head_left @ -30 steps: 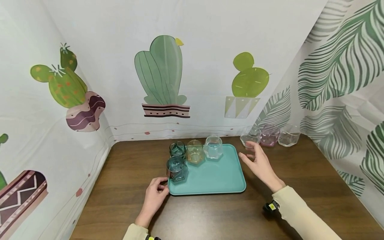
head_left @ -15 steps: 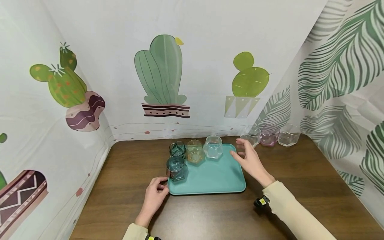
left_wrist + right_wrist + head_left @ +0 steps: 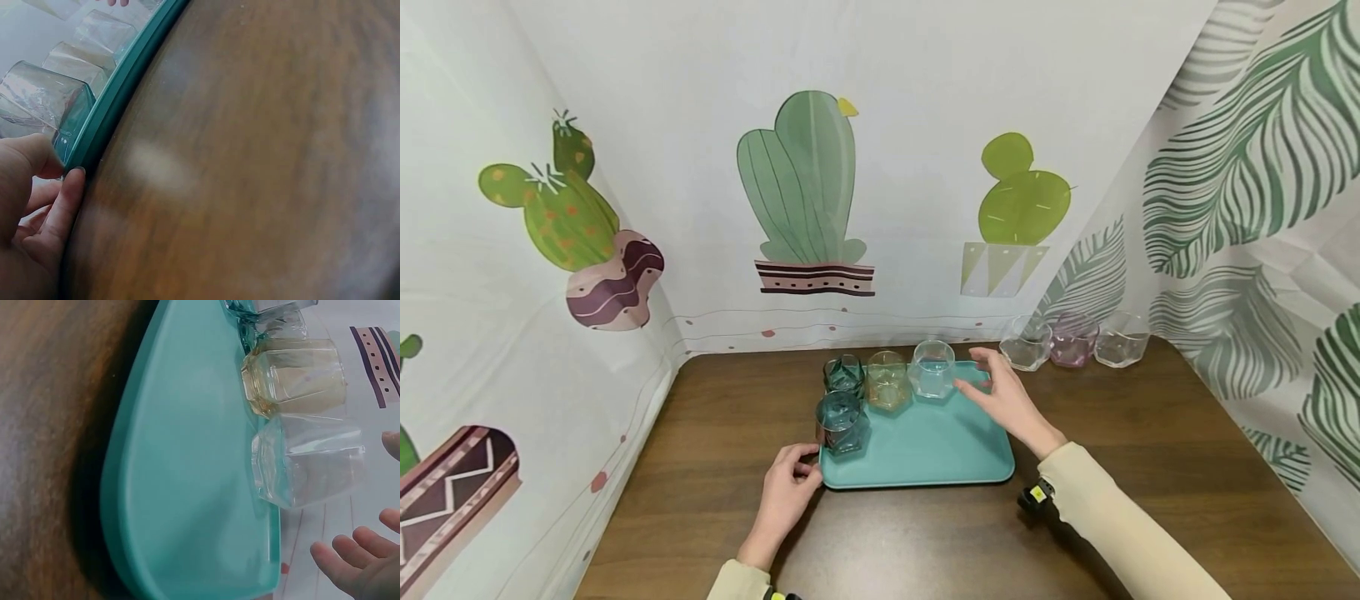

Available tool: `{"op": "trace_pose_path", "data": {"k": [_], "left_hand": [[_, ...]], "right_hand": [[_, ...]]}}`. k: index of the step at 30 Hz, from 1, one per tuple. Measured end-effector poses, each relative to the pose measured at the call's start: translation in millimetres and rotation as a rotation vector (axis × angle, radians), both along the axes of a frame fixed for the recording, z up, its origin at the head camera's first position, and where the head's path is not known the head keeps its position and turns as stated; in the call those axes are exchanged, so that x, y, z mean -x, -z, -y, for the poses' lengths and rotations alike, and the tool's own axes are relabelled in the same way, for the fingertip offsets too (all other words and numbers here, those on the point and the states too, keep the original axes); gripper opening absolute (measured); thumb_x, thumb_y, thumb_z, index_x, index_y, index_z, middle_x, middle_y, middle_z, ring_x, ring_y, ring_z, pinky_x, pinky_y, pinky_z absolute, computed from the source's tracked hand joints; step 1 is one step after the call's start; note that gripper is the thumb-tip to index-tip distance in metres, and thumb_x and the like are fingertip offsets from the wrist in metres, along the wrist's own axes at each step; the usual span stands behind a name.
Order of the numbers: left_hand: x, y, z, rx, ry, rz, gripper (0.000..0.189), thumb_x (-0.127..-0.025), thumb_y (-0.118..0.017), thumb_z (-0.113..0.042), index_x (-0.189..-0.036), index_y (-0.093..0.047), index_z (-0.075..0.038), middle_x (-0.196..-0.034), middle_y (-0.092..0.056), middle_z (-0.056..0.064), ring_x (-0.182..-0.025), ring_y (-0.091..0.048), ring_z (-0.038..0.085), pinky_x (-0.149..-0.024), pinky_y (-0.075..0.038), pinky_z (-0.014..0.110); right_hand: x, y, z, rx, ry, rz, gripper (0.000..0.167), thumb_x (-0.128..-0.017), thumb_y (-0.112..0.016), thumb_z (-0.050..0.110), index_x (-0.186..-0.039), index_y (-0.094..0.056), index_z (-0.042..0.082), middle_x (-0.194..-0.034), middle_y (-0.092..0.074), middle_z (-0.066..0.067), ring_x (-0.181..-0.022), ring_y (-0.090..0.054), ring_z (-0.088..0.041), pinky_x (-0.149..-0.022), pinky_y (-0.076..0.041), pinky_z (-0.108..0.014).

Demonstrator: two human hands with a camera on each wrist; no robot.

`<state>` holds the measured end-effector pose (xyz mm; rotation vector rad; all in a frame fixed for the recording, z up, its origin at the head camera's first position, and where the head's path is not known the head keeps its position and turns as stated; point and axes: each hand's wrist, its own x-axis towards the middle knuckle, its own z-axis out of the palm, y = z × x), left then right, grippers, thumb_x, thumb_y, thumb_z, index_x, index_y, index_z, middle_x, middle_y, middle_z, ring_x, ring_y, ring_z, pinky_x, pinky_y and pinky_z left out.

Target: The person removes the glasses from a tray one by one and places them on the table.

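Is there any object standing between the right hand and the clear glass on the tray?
Nothing visible does. Only an open gap shows between the right hand and the clear glass on the tray. The yellow glass stands on the other side, away from this hand.

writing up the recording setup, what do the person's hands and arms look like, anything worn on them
The left hand and right hand are ungloved. The left sleeve and right sleeve are plain cream. By the right cuff sits a black device with a yellow patch; a similar one at the left is cut off by the picture's edge.
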<state>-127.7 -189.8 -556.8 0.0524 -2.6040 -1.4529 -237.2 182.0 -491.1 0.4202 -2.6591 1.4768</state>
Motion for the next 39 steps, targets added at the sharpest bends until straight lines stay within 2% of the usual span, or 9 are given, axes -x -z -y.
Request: {"op": "trace_pose_path", "data": {"k": [14, 21, 33, 39], "left_hand": [[-0.1, -1.7, -1.3, -0.007, 0.002, -0.001, 0.031, -0.087, -0.067, 0.001, -0.116, -0.074, -0.004, -0.118, -0.065, 0.013, -0.082, -0.065, 0.009, -0.069, -0.055, 0.021], [0.0, -3.3, -1.4, -0.007, 0.0, 0.004, 0.031, -0.087, -0.067, 0.001, -0.116, -0.074, -0.004, -0.118, -0.065, 0.013, -0.082, -0.065, 0.009, -0.069, -0.055, 0.021], [0.0, -3.9, -0.9, -0.006, -0.002, 0.009, 0.031, -0.087, -0.067, 0.001, -0.117, -0.074, -0.004, -0.119, -0.065, 0.013, -0.082, -0.064, 0.009, -0.069, -0.055, 0.021], [0.2, -2.0, -0.7, 0.0, -0.002, 0.009, 0.031, -0.087, -0.067, 0.001, -0.117, -0.074, -0.004, -0.119, -0.065, 0.013, -0.082, -0.064, 0.009, -0.069, -0.055, 0.021]], "right_hand": [[12.5, 8.8, 18.9, 0.018, -0.018, 0.072, 0.078, -0.095, -0.077, 0.03, -0.155, -0.035, 0.002, -0.152, -0.044, -0.024, -0.139, -0.045, -0.045, -0.106, -0.046, -0.059], [21.9, 17.4, 27.2, 0.008, -0.036, 0.094, 0.082, -0.095, -0.077, 0.032, -0.158, -0.032, 0.006, -0.153, -0.042, -0.023, -0.14, -0.044, -0.04, -0.105, -0.047, -0.057], [32.0, 23.3, 32.3, 0.08, -0.03, 0.103, 0.08, -0.093, -0.079, 0.024, -0.158, -0.035, 0.01, -0.15, -0.045, -0.022, -0.135, -0.049, -0.046, -0.101, -0.051, -0.057], [33.9, 27.3, 29.8, 0.081, -0.03, 0.125, 0.078, -0.093, -0.079, 0.028, -0.158, -0.038, 0.016, -0.151, -0.048, -0.018, -0.135, -0.049, -0.044, -0.099, -0.05, -0.059]]}}
